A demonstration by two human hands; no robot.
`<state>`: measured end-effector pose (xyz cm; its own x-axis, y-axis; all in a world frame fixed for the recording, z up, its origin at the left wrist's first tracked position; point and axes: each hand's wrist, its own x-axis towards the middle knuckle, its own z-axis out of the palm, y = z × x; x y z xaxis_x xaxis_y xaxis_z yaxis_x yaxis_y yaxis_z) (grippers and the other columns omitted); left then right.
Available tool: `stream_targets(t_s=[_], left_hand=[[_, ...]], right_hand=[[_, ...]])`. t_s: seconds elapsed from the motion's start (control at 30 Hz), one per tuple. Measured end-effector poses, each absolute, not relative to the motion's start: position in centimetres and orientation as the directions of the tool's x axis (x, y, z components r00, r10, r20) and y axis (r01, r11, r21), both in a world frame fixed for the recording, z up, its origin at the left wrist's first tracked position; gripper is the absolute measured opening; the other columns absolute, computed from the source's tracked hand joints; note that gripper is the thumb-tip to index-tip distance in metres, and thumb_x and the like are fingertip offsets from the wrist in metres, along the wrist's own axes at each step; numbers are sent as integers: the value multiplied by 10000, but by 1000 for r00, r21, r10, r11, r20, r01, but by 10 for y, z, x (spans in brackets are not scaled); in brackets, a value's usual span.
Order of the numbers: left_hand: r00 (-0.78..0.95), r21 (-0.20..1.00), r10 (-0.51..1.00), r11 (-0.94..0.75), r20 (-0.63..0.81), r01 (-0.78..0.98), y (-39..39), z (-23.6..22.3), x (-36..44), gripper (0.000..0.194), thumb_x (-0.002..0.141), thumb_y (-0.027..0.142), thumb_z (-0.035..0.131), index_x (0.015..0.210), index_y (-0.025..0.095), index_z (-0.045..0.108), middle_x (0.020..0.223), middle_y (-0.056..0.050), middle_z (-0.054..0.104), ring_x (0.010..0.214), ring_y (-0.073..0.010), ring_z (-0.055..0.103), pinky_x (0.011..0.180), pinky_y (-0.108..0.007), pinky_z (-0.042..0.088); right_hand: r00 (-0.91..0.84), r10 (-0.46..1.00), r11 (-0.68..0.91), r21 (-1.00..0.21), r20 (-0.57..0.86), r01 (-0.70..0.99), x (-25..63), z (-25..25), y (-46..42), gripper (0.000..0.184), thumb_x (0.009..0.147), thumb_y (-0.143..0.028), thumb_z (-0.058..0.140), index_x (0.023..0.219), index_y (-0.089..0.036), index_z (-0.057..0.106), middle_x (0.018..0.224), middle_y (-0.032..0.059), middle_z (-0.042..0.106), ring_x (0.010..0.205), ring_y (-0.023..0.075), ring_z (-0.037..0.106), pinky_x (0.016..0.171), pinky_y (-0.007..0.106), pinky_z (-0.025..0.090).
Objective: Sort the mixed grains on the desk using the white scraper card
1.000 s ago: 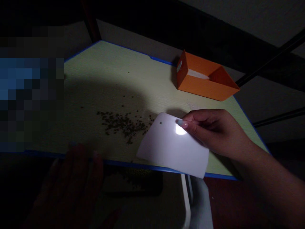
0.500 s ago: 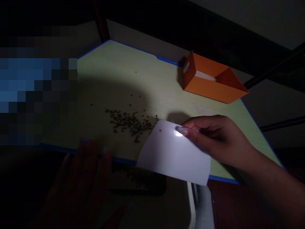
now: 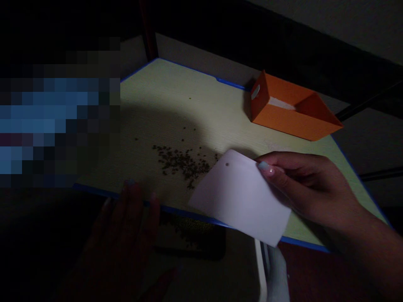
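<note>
My right hand (image 3: 302, 184) pinches a thin white card (image 3: 242, 193) by its upper right edge, thumb on top. The card is tilted over the front edge of a pale table (image 3: 220, 109), with a small dark spot near its top corner. Left of it, many small dark seed-like bits (image 3: 182, 161) lie scattered on the table. My left hand (image 3: 126, 226), dim in shadow, has its fingers stretched out and apart, their tips at the table's front edge. Beneath that edge, a dark tray (image 3: 189, 254) contains a greenish pile of small grains (image 3: 192, 225), partly hidden.
An orange open box (image 3: 283, 126) with something white inside stands at the table's back right. Blue trim (image 3: 233, 84) runs around the table. A white-rimmed object (image 3: 260, 268) is below the card. The upper left is blurred out, and the room is dark.
The camera view has shifted, so the whole scene sits further right. My right hand has moved the card slightly right and tilted it; its bright glare is gone. My left hand stays at the edge.
</note>
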<state>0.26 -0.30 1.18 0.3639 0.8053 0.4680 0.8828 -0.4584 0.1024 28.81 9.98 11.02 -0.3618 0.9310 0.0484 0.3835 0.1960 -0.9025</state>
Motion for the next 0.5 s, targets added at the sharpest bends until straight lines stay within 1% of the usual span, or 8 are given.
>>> stream_targets(t_s=[0.07,0.13,0.3,0.43,0.5], left_hand=[[350,111,822,-441,449,891,-4,10,3,878,879,652,373,1548,128,155,1720,-78,14,1587,-271,71,1302,-402,34],[342,117,830,-430,440,895,-5,10,4,893,871,666,392,1548,131,160,1720,-85,20,1586,-281,80,1302,-415,42],[329,120,854,-406,403,906,-8,9,4,881,877,683,384,1552,168,150,1718,-90,34,1585,-284,88,1297,-441,22],[316,119,865,-388,390,914,-10,12,2,838,887,683,374,1543,188,212,1701,-103,157,1576,-267,151,1299,-438,36],[315,105,861,-384,399,917,-10,14,1,820,891,680,358,1537,187,241,1689,-111,205,1568,-269,186,1298,-436,51]], right_hand=[[-353,933,204,-908,67,367,287,110,99,121,912,-316,688,927,-271,799,624,-16,677,509,72,547,429,138,400],[-357,932,211,-904,71,371,284,110,98,169,900,-268,692,1027,-289,802,689,-7,730,515,75,557,433,145,412],[-378,919,264,-882,107,390,272,111,99,220,869,-204,697,1051,-254,810,694,-6,743,502,65,534,422,141,398],[-388,911,289,-885,137,366,271,109,104,232,872,-185,687,1061,-243,808,760,10,771,561,72,583,468,148,437],[-407,903,300,-881,138,367,272,107,105,235,881,-198,681,1075,-240,806,736,12,760,570,80,585,478,160,445]])
